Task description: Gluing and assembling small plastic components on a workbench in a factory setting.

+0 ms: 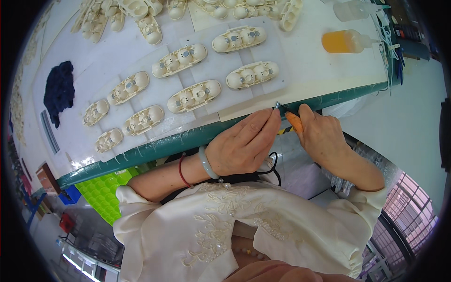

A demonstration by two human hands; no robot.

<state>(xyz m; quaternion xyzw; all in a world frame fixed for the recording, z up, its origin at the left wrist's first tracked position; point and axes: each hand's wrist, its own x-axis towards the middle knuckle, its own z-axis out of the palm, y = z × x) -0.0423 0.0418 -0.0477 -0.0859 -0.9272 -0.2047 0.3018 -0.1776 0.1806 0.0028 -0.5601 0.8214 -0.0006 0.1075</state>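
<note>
My left hand [246, 141] is closed in a pinch, its fingertips on a small grey-blue, metallic-looking piece [277, 105] at the table's front edge. Close beside it on the right is my right hand [324, 138], fingers curled. A textured orange piece [295, 123] shows at its fingertips; whether it is a finger cover or a tool handle I cannot make out. Beyond both hands, two rows of cream oval plastic housings [246, 75] with rounded domes and small grey inserts lie on a translucent white board [277, 89].
A bottle of orange liquid [340, 42] and a clear bottle [352, 10] lie at the far right, near cables. More cream parts [150, 30] are piled at the back. A dark blue cloth [59, 91] lies left. Green edging [188, 136] runs along the table front.
</note>
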